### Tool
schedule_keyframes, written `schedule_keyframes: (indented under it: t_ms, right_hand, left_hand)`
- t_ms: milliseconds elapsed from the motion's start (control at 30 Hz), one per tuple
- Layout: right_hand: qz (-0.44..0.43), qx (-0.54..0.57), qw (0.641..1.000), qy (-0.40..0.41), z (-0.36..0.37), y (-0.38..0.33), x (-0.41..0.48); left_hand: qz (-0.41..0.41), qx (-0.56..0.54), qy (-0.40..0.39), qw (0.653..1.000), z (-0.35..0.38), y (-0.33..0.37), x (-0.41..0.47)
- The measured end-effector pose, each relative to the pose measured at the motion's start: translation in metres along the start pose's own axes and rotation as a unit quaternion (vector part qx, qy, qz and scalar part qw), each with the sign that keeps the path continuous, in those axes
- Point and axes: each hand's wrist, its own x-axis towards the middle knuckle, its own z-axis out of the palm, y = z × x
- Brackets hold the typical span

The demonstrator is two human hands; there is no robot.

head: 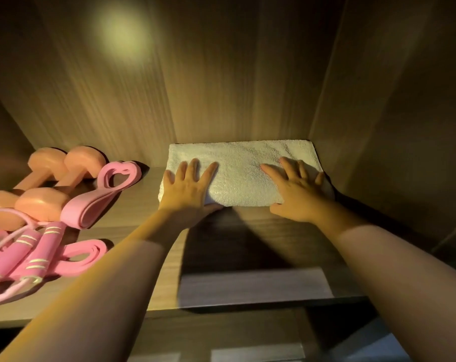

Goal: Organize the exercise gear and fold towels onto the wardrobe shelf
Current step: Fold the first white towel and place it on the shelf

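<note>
Both hands are laid flat on the towel (244, 171). The left hand (187, 185) is pressed onto its 8 o'clock corner and the right hand (297, 190) onto its 4 o'clock corner. Fingers are held straight and spread, pointing toward 12 o'clock, and nothing is gripped. Each thumb is seen at the towel's near edge, and both forearms are stretched in from 6 o'clock.

The towel is shown white, with a nubby terry pile, folded into a thick flat rectangle with squared edges. It is set on the wardrobe shelf (135, 231) toward 1 o'clock, and its far edge is pushed against the back panel (208, 82). Its right end is tucked close to the side wall (394, 121).

At 9 o'clock, well apart from the towel, the exercise gear is grouped. Two peach dumbbells (45, 185) are laid side by side. Pink resistance bands (106, 190) are folded just beside them, one loop standing open toward the back. A jump rope (32, 253) with pink striped handles is laid over another band toward 8 o'clock.

The shelf, back panel and wall are finished in light wood grain. Warm light is thrown across the middle, a soft round patch of light (120, 35) is cast at 11 o'clock, and the edges are left in deep shadow. Below the shelf's front edge, at 6 o'clock, only dim, blurred shapes can be made out.
</note>
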Motion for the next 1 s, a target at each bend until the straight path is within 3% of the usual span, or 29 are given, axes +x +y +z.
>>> schedule_keyframes:
  t_ms: [100, 233, 300, 367, 467, 700, 867, 1000]
  right_hand:
    - [-0.002, 0.000, 1.000, -0.007, 0.000, 0.000, 0.004]
    - [0.009, 0.065, 0.993, -0.098, -0.023, 0.001, 0.013]
    - [0.029, 0.166, 0.984, -0.058, -0.036, -0.005, 0.022]
    - [0.052, 0.142, 0.988, -0.013, -0.033, -0.010, 0.023]
    - [0.067, 0.045, 0.996, -0.044, -0.013, -0.012, 0.021]
    - [0.068, 0.057, 0.996, -0.003, -0.017, -0.019, 0.003]
    - [0.030, 0.083, 0.994, -0.070, -0.083, -0.032, -0.064]
    - [0.010, 0.113, 0.981, -0.157, -0.162, -0.039, -0.140]
  left_hand:
    - [0.000, 0.000, -0.006, 1.000, 0.002, -0.004, 0.003]
    - [0.011, -0.040, -0.074, 0.996, -0.017, -0.005, 0.011]
    - [-0.002, -0.090, -0.022, 0.996, -0.026, -0.006, 0.019]
    - [-0.029, -0.096, 0.016, 0.995, -0.026, -0.002, 0.022]
    - [-0.053, -0.058, -0.071, 0.994, -0.016, 0.006, 0.020]
    - [-0.079, -0.060, -0.101, 0.990, -0.029, 0.012, 0.009]
    - [0.001, -0.050, -0.148, 0.988, -0.101, 0.033, -0.020]
    - [0.023, -0.068, -0.257, 0.964, -0.187, 0.053, -0.055]
